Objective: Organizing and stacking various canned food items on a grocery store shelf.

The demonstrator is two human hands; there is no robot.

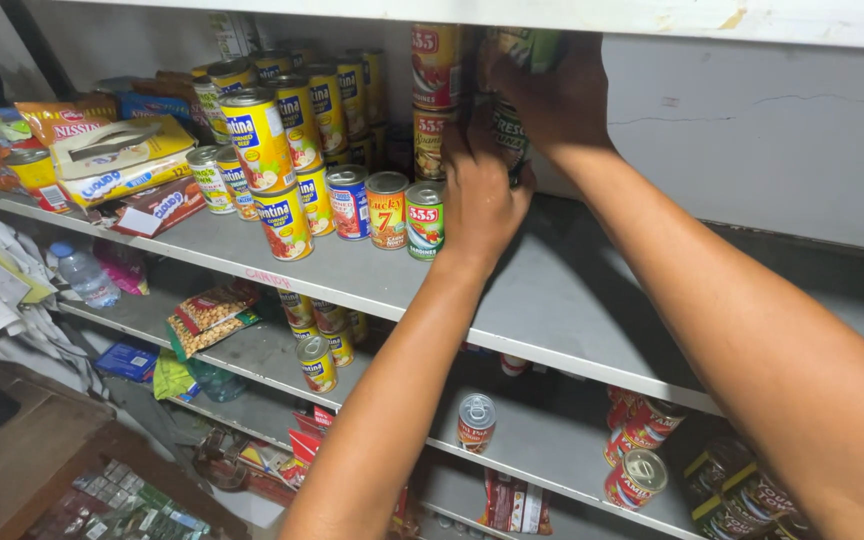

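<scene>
Green-label cans (512,90), top centre of frame: both hands, left (479,195) & right (557,95), grasping stack — rigid, heavy, prob. slick; grip sides.

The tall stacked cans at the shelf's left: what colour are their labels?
Mostly yellow, with blue bands, on the tall stacked cans; the head view shows it.

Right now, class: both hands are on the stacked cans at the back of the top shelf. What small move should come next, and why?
Probably steady the lower can with the left hand while the right hand sets the green can squarely on it: the stack stands tall beside the red cans.
</scene>
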